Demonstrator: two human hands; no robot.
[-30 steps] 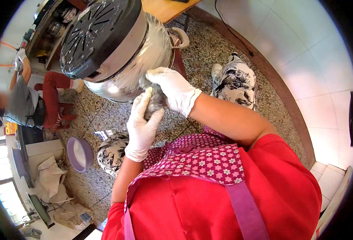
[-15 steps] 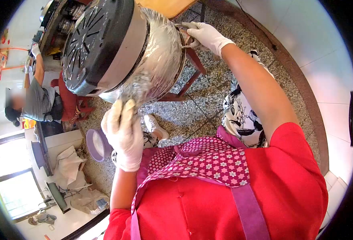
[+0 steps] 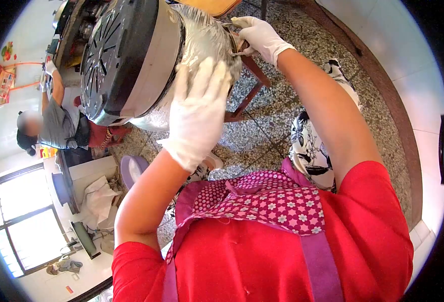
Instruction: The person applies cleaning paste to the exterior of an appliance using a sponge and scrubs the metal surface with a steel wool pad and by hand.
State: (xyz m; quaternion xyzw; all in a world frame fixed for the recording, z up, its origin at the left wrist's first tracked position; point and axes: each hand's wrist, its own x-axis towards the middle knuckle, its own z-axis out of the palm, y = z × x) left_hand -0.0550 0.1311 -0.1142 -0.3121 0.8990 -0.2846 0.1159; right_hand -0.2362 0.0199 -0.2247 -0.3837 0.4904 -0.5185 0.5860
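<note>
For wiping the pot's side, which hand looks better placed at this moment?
Probably the left hand: it lies over the pot's side, fingers extended, while the right hand is at the edge, apparently steadying the pot. Whether the left palm covers anything is hidden.

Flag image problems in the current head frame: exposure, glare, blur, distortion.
Head view: window blown out to white; head view: bright reflections on the metal pot; head view: left hand slightly soft, possibly motion blur; head view: strong wide-angle distortion, brown skirting bowed and corners black.
</note>
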